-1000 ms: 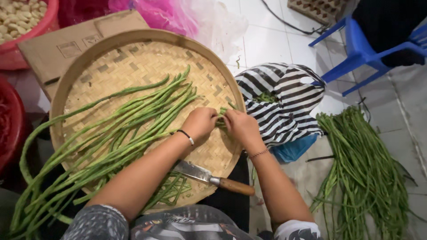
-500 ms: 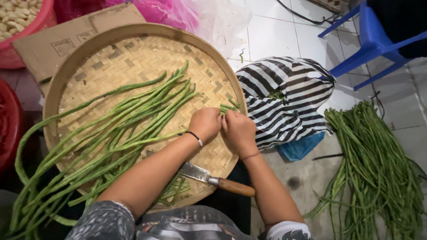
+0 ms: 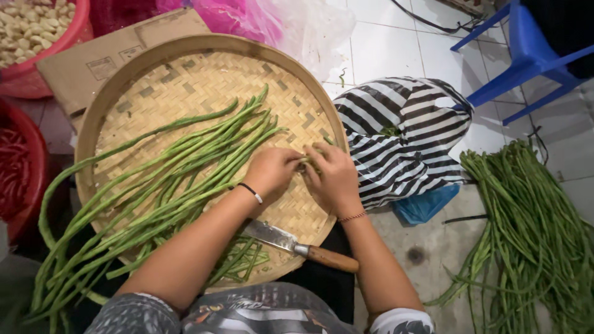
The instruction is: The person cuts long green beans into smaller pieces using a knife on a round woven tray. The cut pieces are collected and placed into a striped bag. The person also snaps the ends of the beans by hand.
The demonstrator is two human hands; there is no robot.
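Your view: soft, even indoor light, bright on white floor tiles [image 3: 396, 55] at top. Lower left corner dim, shadowed. Focus sharp at centre; slight wide-angle bend at edges.

Both hands — left hand [image 3: 272, 170] and right hand [image 3: 331, 176] — side by side, fingers curled (knuckles up), forearms converging.

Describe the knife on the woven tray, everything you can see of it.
The knife lies flat on the near edge of the round woven tray, between the person's forearms. It has a worn, dull grey metal blade, a metal collar and a brown wooden handle. The blade tip points left and goes under the left forearm; the handle juts out past the tray's rim to the right. Cut green bean pieces lie beside the blade. Neither hand touches it.
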